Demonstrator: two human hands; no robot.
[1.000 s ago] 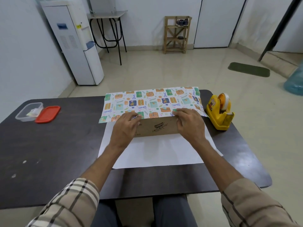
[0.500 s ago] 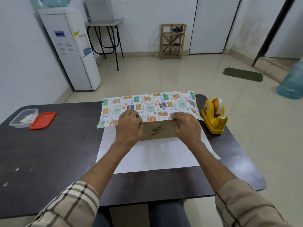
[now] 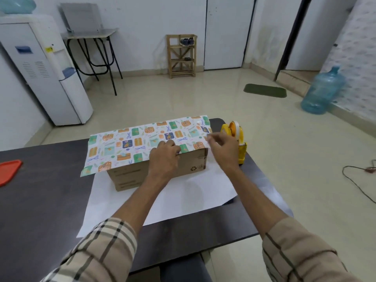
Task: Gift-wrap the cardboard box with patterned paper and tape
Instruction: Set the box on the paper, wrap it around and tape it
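Note:
A brown cardboard box (image 3: 130, 176) lies on the dark table (image 3: 40, 196). The patterned paper (image 3: 130, 143) is folded over its top, and the paper's white underside (image 3: 183, 200) spreads toward me. My left hand (image 3: 164, 159) holds the paper's edge down on the box's near top edge with bent fingers. My right hand (image 3: 221, 147) is raised at the box's right end. Its thumb and forefinger seem to pinch the paper's right edge. Just behind that hand stands the yellow tape dispenser (image 3: 236, 135).
A red lid (image 3: 10, 171) lies at the table's left edge. On the floor beyond are a white water dispenser (image 3: 46, 74), a blue water jug (image 3: 323, 90) and a cable (image 3: 358, 180) at the right.
My right hand left the box's near top edge and moved right to the paper's end by the dispenser. My left hand slid right along the edge. The view turned left.

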